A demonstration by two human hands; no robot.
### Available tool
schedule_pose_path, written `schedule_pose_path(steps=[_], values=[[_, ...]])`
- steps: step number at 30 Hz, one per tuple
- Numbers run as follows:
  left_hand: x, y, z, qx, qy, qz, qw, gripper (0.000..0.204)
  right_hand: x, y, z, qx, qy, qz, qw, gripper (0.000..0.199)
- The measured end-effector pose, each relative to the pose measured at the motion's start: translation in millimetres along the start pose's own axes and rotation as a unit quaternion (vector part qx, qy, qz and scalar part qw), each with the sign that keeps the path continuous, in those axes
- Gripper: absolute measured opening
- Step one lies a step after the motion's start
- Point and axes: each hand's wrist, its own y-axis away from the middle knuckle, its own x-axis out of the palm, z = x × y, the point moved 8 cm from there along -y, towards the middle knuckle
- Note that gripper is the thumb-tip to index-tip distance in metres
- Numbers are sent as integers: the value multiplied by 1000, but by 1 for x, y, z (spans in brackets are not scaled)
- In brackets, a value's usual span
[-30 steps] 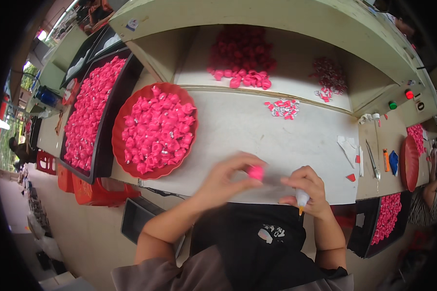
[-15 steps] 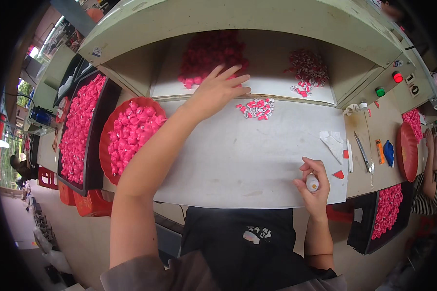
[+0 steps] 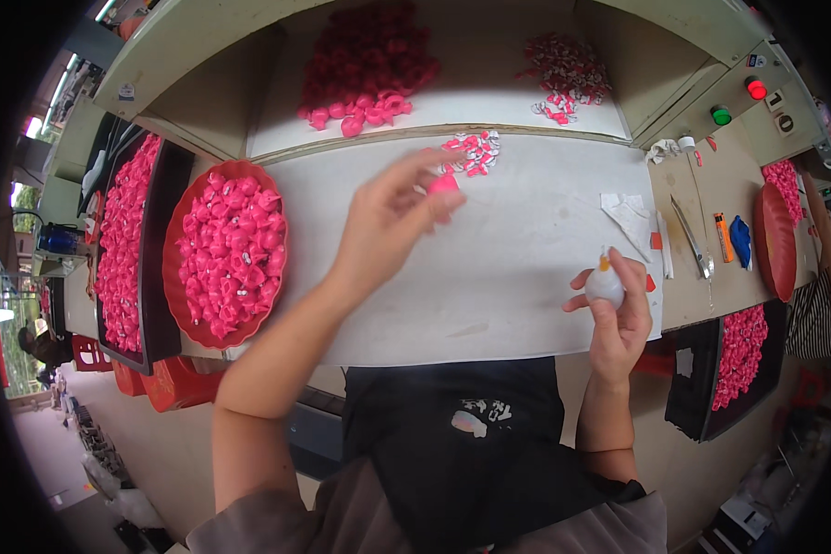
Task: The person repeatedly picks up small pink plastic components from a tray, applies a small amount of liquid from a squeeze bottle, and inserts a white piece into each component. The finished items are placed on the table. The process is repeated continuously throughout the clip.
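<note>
My left hand (image 3: 388, 217) is above the white work sheet (image 3: 415, 323), its fingers closed on a small pink plastic piece (image 3: 443, 183). Just beyond its fingertips lies a small heap of pink-and-white pieces (image 3: 475, 152). On the right, my right hand (image 3: 620, 319) grips a small white squeeze bottle (image 3: 604, 283), whose amber nozzle points up and away from me. Inside the hooded booth, a large mound of pink pieces (image 3: 369, 69) lies at the left and a mound of smaller pink-and-white pieces (image 3: 568, 74) at the right.
A red scalloped basin (image 3: 180, 319) full of pink pieces stands left of the sheet, beside a black crate (image 3: 157, 268). To the right lie tweezers (image 3: 691, 235), an orange tube (image 3: 723, 237) and a blue item (image 3: 740, 242). Another black crate (image 3: 697, 406) sits lower right.
My left hand has come back from the pink mound in the booth, bringing a pink piece. My right hand has risen slightly, and the bottle's nozzle has tipped upward. The whole view has shifted.
</note>
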Motion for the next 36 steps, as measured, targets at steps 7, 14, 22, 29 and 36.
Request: schedule_pose_path(steps=[7,14,22,29,36], values=[[56,77,46,-106,297,46,948,29,2,5,21,-75,-181,-72,978,39],[47,90,41,-2,220,-9,975,33,30,26,52,-226,-44,28,973,46],[40,95,31,55,137,3,989,32,57,38,62,-300,83,100,945,44],[40,94,30,67,144,-16,987,32,61,41,62,-299,126,121,938,44],[41,95,28,68,80,-5,994,32,63,42,65,-317,146,128,928,44]])
